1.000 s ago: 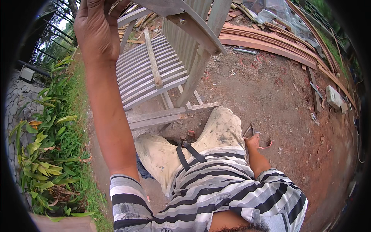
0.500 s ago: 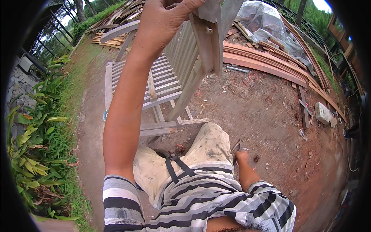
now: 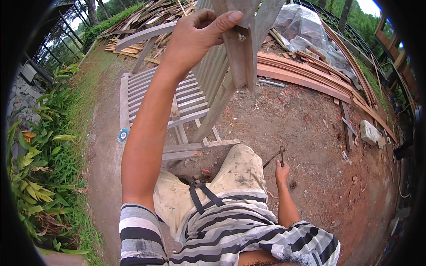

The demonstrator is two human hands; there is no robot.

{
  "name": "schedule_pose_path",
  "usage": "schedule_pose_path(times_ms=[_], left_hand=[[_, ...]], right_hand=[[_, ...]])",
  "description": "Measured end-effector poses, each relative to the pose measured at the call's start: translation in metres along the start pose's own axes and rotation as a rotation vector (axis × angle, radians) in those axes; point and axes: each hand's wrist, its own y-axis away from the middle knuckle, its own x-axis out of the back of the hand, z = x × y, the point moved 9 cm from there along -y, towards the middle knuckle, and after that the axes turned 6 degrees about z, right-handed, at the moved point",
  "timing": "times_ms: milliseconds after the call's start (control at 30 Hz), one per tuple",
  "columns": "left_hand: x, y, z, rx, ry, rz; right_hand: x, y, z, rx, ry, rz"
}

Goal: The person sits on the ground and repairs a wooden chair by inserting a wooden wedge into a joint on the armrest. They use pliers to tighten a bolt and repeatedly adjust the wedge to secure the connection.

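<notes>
A weathered grey slatted wooden chair (image 3: 195, 95) stands tilted in front of me. My left hand (image 3: 199, 35) reaches up and grips its raised wooden frame, thumb laid across the wood. Just below that thumb a bolt end (image 3: 241, 38) shows in the frame piece (image 3: 237, 62). Down by my right knee, my right hand (image 3: 282, 172) is closed on dark metal pincers (image 3: 282, 153). One of their handles sticks out toward my trouser leg; the other goes into my fist. The pincers are apart from the chair.
Reddish planks (image 3: 306, 75) lie stacked beyond the chair at right, beside a plastic-covered heap (image 3: 306, 26). Scrap wood (image 3: 146, 22) is piled at far left. A blue disc (image 3: 123, 135) lies left of the chair. Leafy plants (image 3: 40, 177) border the left side; a pale block (image 3: 369, 132) sits right.
My right hand has come up and forward with the pincers, which now show more fully. My left hand and the chair frame have shifted slightly downward in view.
</notes>
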Motion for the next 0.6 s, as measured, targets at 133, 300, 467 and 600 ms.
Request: schedule_pose_path(times_ms=[133, 300, 467, 600], left_hand=[[0.004, 0.001, -0.003, 0.024, -0.005, 0.007], [0.0, -0.001, 0.003, 0.012, -0.027, -0.002], [0.007, 0.0, 0.033, -0.049, 0.198, 0.049], [0.017, -0.01, 0.063, -0.197, 0.243, 0.068]], right_hand=[[0.044, -0.019, -0.087, 0.126, -0.383, -0.056], [0.121, -0.038, -0.211, 0.303, -0.951, 0.006], [0.173, -0.03, -0.336, 0.484, -1.341, -0.096], [0.179, -0.014, -0.384, 0.526, -1.316, -0.166]])
